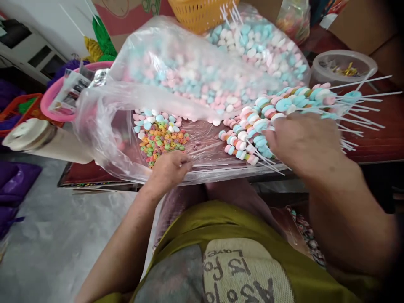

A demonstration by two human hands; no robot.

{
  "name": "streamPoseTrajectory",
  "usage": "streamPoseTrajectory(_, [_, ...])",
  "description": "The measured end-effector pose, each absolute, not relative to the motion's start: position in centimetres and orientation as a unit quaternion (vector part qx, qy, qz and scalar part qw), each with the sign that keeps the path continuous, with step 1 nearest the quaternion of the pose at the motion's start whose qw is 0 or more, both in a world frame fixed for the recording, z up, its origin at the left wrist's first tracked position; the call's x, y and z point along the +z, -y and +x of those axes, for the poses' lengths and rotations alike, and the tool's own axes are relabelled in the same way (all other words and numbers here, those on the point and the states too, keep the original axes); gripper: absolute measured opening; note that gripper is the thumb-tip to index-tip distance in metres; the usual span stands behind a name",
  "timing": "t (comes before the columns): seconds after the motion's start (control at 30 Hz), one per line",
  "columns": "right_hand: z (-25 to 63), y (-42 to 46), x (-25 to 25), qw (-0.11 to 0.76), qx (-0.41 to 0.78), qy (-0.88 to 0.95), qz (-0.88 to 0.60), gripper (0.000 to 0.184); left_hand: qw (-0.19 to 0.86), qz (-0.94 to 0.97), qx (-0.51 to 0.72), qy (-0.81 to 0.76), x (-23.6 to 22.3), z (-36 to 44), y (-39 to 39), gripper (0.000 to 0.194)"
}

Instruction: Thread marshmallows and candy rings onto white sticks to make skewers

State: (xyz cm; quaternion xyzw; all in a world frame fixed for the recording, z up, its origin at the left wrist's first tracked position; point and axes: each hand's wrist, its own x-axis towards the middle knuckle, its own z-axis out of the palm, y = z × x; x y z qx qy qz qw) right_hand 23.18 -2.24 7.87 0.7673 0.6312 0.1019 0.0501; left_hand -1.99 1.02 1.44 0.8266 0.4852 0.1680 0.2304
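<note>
My right hand (303, 141) rests closed over a pile of white sticks threaded with pink, blue and white marshmallows (274, 111). My left hand (170, 168) is curled, its fingertips pinched at the edge of a small heap of coloured cereal rings (162, 141) lying on clear plastic sheet (94, 122). What its fingers hold is hidden. Loose marshmallows (158, 120) lie just beyond the rings.
Two big clear bags of pastel marshmallows (195, 73) fill the table's back. A yellow basket (197, 12) stands behind them, a lidded clear tub (342, 67) at the right, a pink basin (55, 94) and a white jar (34, 134) at the left.
</note>
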Motion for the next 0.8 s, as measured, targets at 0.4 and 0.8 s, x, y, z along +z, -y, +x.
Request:
streamPoseTrajectory(0.4, [17.7,1.8,0.6,0.11,-0.118,-0.854,0.495,0.024,0.126,0.877,-0.054,-0.46,1.2,-2.2,-0.7,0.018])
streamPoseTrajectory(0.8, [16.9,1.7,2.3,0.117,-0.077,-0.861,0.488,0.025,0.042,0.908,-0.047,-0.415,0.7,-2.8,-1.4,0.019])
